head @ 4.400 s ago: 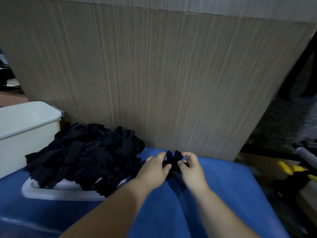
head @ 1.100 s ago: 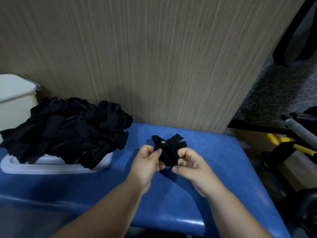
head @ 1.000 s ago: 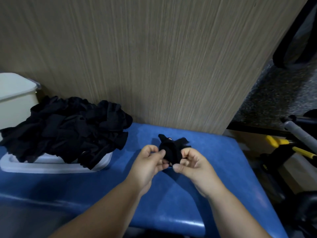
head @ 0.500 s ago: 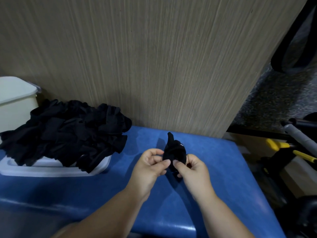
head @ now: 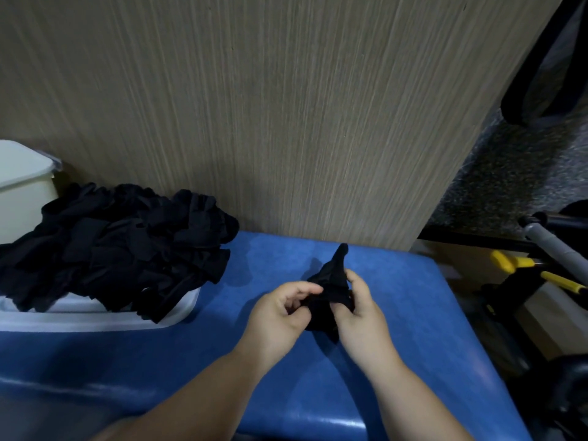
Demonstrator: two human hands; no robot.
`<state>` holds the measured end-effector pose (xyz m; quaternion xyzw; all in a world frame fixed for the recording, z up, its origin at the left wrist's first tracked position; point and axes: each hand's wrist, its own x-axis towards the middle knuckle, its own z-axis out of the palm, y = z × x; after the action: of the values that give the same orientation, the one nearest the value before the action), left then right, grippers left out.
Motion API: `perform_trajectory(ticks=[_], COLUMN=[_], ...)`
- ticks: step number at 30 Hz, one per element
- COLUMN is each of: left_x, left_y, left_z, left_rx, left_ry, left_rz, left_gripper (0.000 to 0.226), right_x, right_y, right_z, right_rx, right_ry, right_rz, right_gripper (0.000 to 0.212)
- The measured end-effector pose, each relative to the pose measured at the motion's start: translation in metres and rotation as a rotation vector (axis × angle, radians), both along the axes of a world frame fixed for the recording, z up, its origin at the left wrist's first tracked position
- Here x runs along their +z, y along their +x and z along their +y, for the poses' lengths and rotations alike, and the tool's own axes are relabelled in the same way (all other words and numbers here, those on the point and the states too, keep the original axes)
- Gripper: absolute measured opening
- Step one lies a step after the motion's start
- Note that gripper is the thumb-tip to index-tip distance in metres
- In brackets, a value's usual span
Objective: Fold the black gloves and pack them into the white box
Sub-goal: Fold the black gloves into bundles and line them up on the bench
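Above the padded blue bench, left hand and right hand pinch a bunched black glove, one floppy tip pointing far. Soft glove heap overflows a white tray, far left.

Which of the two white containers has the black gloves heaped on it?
The low, flat tray at the front left, under the heap; the taller box stands behind it, at the far left edge.

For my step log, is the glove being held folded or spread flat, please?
Folded: the glove is a compact bundle, one tip sticking up, pinched between left hand and right hand.
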<state>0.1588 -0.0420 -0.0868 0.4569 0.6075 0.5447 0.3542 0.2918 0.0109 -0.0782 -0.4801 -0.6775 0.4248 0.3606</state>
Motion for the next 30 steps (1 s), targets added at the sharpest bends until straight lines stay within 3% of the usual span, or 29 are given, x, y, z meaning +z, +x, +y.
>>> perform_trajectory(ticks=[3,6,9,13,16,20,24,30], left_x=[0.003,0.004,0.015,0.018,0.018,0.020,0.024,0.029], left_y=[0.002,0.000,0.003,-0.003,-0.004,0.001,0.011,0.031], left_z=[0.001,0.001,-0.001,0.005,0.007,0.009,0.011,0.023], left_rx=[0.077,0.156,0.095,-0.048,-0.055,0.031,0.022,0.063], left_ry=[0.011,-0.082,-0.206,-0.336,-0.269,-0.155,-0.081,-0.098], left_rz=[-0.126,-0.124,-0.136,-0.432,-0.600,-0.559,-0.523,-0.572], left_gripper=[0.009,0.036,0.045,0.060,0.046,0.022,0.023,0.025], right_x=[-0.001,0.000,0.005,0.008,0.005,0.010,0.005,0.009], right_y=[0.000,0.000,0.001,0.007,0.014,0.017,0.020,0.039], right_z=[0.001,0.002,0.001,-0.002,-0.001,-0.005,-0.003,-0.003], right_rx=[0.009,0.061,0.161,0.289,0.343,0.260,0.017,-0.099], right_ry=[-0.079,-0.243,-0.368,-0.486,-0.521,-0.439,-0.278,-0.182], right_rz=[0.143,0.432,0.652,0.775,0.748,0.610,0.390,0.237], right_gripper=[0.053,0.053,0.054,0.057,0.055,0.037,0.017,0.009])
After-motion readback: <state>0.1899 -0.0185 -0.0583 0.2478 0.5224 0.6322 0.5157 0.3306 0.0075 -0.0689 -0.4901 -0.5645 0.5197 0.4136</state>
